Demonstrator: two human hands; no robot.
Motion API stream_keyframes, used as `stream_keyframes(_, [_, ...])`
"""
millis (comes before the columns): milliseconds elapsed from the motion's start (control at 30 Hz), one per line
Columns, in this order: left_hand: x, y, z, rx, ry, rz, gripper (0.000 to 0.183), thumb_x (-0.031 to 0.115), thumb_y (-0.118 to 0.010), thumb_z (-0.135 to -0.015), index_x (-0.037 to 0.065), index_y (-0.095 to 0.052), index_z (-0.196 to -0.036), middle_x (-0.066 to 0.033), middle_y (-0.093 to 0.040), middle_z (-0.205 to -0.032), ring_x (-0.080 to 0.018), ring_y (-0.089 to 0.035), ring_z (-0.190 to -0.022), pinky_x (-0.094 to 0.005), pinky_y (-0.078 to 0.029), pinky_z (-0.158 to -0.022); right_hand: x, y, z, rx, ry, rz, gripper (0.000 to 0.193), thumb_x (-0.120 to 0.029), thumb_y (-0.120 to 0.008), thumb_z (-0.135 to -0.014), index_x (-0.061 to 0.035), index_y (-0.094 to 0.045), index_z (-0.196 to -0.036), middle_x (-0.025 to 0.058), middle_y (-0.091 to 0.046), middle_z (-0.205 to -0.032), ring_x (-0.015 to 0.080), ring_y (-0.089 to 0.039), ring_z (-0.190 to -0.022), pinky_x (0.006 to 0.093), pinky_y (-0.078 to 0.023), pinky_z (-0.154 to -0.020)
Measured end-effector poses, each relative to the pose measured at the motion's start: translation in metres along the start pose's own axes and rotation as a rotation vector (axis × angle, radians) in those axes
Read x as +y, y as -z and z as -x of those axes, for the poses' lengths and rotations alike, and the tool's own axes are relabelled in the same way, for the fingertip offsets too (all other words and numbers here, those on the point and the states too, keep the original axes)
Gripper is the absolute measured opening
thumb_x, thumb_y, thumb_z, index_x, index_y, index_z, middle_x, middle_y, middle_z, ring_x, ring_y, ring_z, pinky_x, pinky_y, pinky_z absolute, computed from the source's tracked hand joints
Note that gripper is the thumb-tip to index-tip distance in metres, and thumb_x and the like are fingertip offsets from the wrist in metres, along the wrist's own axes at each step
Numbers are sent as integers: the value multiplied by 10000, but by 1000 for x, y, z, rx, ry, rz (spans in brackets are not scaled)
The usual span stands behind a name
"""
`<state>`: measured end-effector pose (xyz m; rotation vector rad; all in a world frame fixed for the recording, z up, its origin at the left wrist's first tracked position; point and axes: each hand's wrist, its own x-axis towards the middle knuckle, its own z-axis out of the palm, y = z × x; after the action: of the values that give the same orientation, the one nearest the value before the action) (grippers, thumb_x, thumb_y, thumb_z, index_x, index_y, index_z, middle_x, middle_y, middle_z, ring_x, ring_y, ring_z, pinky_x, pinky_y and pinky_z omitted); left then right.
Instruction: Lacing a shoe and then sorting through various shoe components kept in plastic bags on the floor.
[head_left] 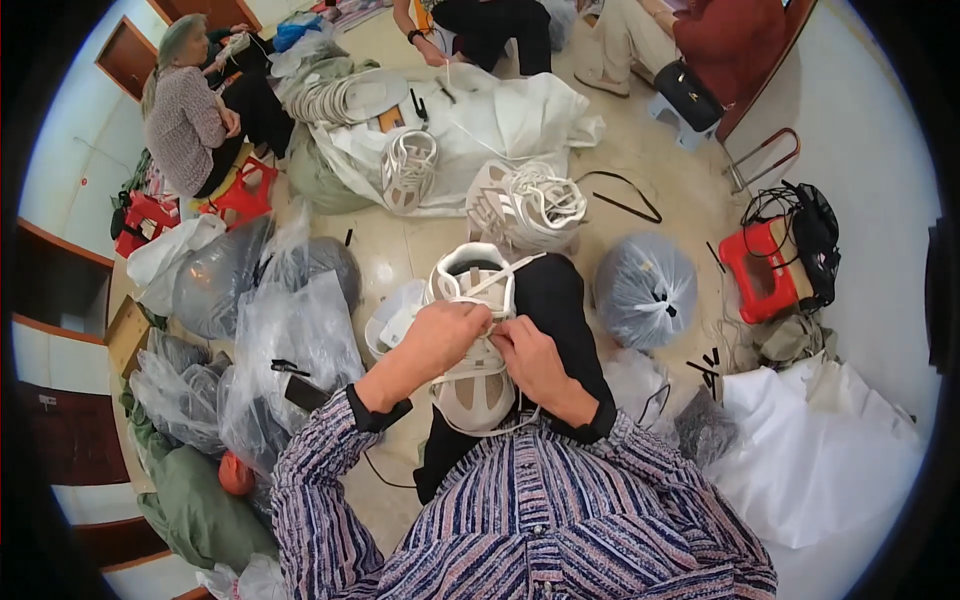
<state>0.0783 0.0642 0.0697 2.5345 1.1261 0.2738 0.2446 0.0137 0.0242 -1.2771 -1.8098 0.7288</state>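
Head view: beige shoe [472,394], resting on black trousers [560,310], toe toward the striped shirt [530,490]. Left hand [448,333], pinching the lace [522,266]. Right hand [538,362], fingers bent at the lace; cannot tell whether gripping. Beyond: more shoes [520,212]. At right: stuffed bag [645,285].

The glossy beige tiled floor [640,150] carries a white sack [510,105] at upper centre, clear plastic bags [300,335] and a green sack [200,500] at left, and a red plastic stool [736,275] at right.

The near shoe [470,397] looks matt and cloth-like, the bags [292,335] at left glossy crinkled plastic, the stool [735,272] at right smooth plastic.
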Motion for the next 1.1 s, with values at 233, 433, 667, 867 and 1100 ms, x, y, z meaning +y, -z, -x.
stream_keyframes(233, [1, 11, 2, 68, -250, -344, 112, 106, -528, -719, 65, -476, -809, -61, -534, -712, -226, -565, -697, -330, -424, -645, -8, 13, -8, -73, -89, -103, 143, -77, -564, -783, -11, -492, -887, 172, -551, -838, 361, -565, -767, 427, -455, -644])
stream_keyframes(433, [-40, 82, 30, 197, -84, -604, 129, 86, -517, -688, 75, -477, -811, -53, -466, -720, -205, -495, -733, -330, -384, -677, -16, 39, -30, -378, -57, 262, 167, -113, -514, -703, 10, -524, -815, 195, -560, -751, 389, -556, -708, 449, -440, -636])
stream_keyframes(667, [-68, 149, 97, 456, 263, -733, 197, 28, -473, -736, 43, -512, -929, -104, -530, -831, -281, -511, -811, -379, -391, -697, -9, 59, -44, -652, -107, 105, 152, -82, -523, -673, 9, -595, -771, 185, -578, -776, 365, -563, -644, 400, -459, -605])
stream_keyframes(867, [-144, 178, 185, 563, 796, -735, 174, 13, -410, -819, 19, -502, -966, -163, -572, -898, -363, -543, -850, -430, -412, -716, -7, 82, -40, -779, -82, 1, 136, -76, -584, -692, -30, -637, -809, 65, -608, -827, 228, -558, -786, 324, -439, -686])
stream_keyframes(1100, [-243, 223, 328, 591, 1136, -905, 197, 85, -435, -839, 25, -506, -1012, -197, -578, -912, -382, -544, -877, -445, -417, -738, -9, 53, -65, -484, 279, 60, 188, -80, -590, -763, -49, -624, -945, 87, -580, -915, 172, -524, -774, 298, -424, -696])
